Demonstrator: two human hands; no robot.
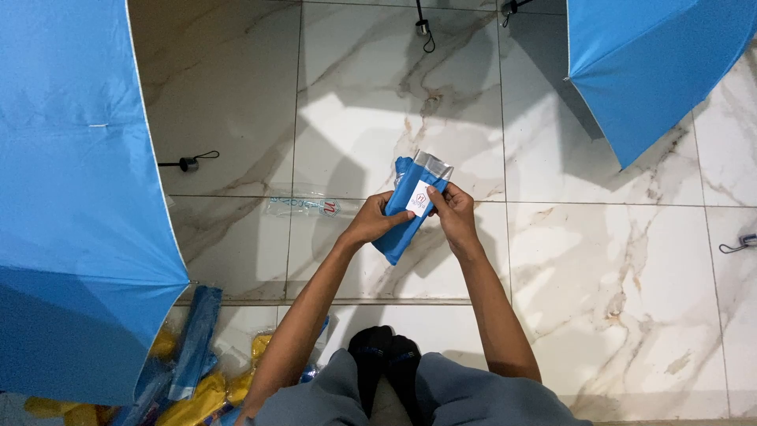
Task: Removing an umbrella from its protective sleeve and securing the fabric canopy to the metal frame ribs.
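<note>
Both my hands hold a blue fabric umbrella sleeve [402, 225] above the marble floor. The sleeve has a silver lining at its open top end and a small white tag on its front. My left hand [374, 222] grips the sleeve's lower left side. My right hand [452, 211] pinches the right edge next to the white tag. A clear plastic wrapper [303, 207] lies flat on the floor just left of my left hand.
An open blue umbrella [75, 197] fills the left side; another open blue umbrella [646, 67] sits at the top right. Black handles with wrist loops [188, 163] lie on the tiles. Blue and yellow sleeves [193, 371] are piled at the bottom left. My knees [418, 394] are below.
</note>
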